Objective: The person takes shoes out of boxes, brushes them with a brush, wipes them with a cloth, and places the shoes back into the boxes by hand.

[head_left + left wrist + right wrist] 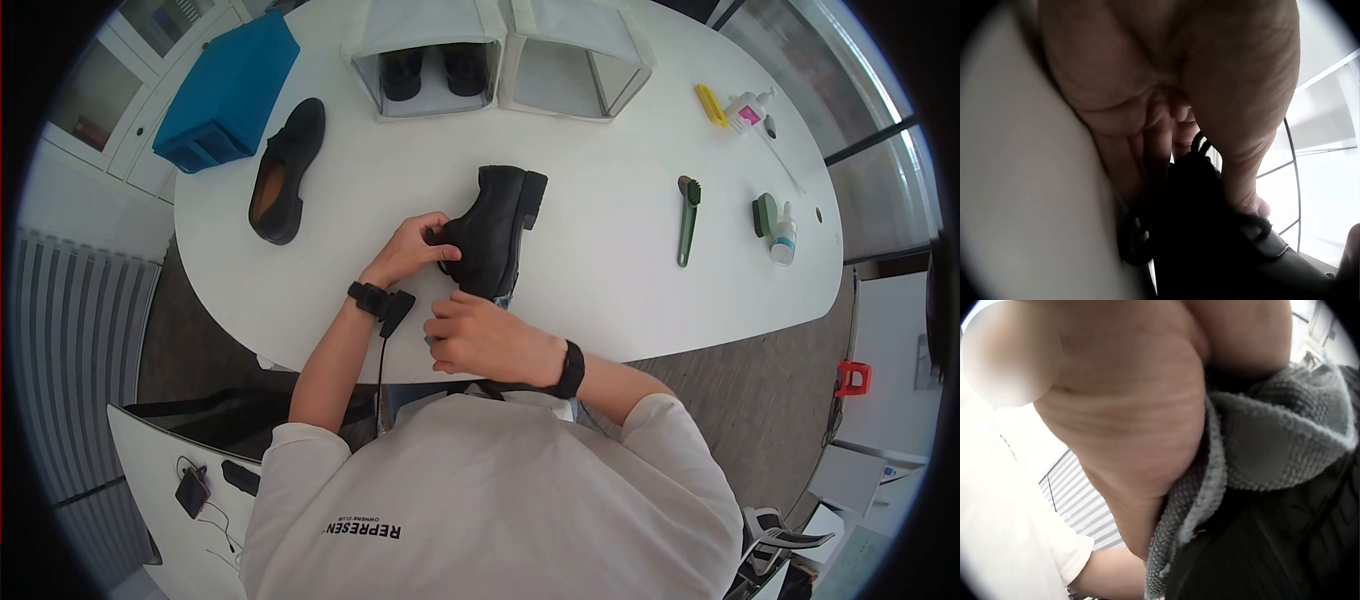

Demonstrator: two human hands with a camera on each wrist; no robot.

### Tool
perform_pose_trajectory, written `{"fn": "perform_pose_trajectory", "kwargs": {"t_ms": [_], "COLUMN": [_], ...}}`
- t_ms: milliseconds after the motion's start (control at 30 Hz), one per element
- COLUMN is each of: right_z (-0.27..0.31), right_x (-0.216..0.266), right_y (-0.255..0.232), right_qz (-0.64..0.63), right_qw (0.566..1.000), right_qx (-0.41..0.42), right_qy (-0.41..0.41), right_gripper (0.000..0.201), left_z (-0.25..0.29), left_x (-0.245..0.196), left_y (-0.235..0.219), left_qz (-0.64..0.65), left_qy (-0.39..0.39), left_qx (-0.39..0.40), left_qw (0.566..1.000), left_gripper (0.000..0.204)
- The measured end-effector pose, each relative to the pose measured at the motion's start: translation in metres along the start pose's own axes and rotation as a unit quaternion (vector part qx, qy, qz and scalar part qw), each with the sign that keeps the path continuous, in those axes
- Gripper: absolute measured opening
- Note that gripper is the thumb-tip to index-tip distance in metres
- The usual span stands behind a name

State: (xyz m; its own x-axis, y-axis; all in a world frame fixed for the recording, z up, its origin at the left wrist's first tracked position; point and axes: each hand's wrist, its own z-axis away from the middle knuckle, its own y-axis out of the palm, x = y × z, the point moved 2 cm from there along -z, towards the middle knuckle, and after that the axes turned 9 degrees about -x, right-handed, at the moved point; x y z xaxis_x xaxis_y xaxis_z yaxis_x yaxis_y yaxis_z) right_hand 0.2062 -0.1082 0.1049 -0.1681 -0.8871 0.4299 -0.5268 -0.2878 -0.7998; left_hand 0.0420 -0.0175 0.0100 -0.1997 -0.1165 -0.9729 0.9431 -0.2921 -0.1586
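Observation:
A black leather lace-up shoe is tipped on its side over the white table, heel toward the far side and sole facing right. My left hand grips its upper by the laces, thumb on top and fingers beneath, as the left wrist view shows black lace loops beside the fingers. At the shoe's near end, my right hand curls its fingers around a grey woven cloth. In the right wrist view the cloth lies against the dark shoe, and the palm hides the fingertips.
Left on the table are a black shoe and a blue fabric box. Two white boxes stand at the back, the left one containing black shoes. To the right lie a green-handled brush, another brush, bottles and a yellow item.

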Motion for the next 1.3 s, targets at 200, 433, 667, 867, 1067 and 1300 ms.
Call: {"fn": "perform_pose_trajectory", "kwargs": {"t_ms": [200, 433, 667, 867, 1067, 1300], "right_z": [-0.009, -0.006, -0.01, 0.014, 0.037, 0.048], "right_x": [-0.06, -0.155, -0.229, -0.241, -0.222, -0.216], "right_y": [-0.033, -0.057, -0.055, -0.057, -0.06, -0.059], "right_qz": [0.049, 0.051, 0.084, 0.068, 0.085, 0.053], "right_qw": [0.998, 0.968, 0.917, 0.874, 0.836, 0.811], "right_qx": [-0.024, -0.172, -0.066, -0.099, -0.186, -0.238], "right_qy": [0.029, 0.174, 0.385, 0.472, 0.51, 0.532], "right_gripper": [0.013, 0.011, 0.028, 0.036, 0.037, 0.04], "left_z": [0.004, 0.001, 0.003, 0.004, 0.002, 0.001], "left_x": [-0.006, 0.001, -0.001, -0.001, -0.006, -0.001], "left_y": [0.005, 0.003, 0.005, 0.008, 0.012, 0.013], "left_qz": [0.034, 0.046, 0.051, 0.041, 0.057, 0.051], "left_qy": [0.008, 0.014, 0.026, 0.027, 0.029, 0.038], "left_qx": [-0.008, 0.004, -0.016, -0.031, -0.029, -0.037], "left_qw": [0.999, 0.999, 0.998, 0.998, 0.998, 0.997], "left_gripper": [0.027, 0.034, 0.037, 0.04, 0.04, 0.038]}}
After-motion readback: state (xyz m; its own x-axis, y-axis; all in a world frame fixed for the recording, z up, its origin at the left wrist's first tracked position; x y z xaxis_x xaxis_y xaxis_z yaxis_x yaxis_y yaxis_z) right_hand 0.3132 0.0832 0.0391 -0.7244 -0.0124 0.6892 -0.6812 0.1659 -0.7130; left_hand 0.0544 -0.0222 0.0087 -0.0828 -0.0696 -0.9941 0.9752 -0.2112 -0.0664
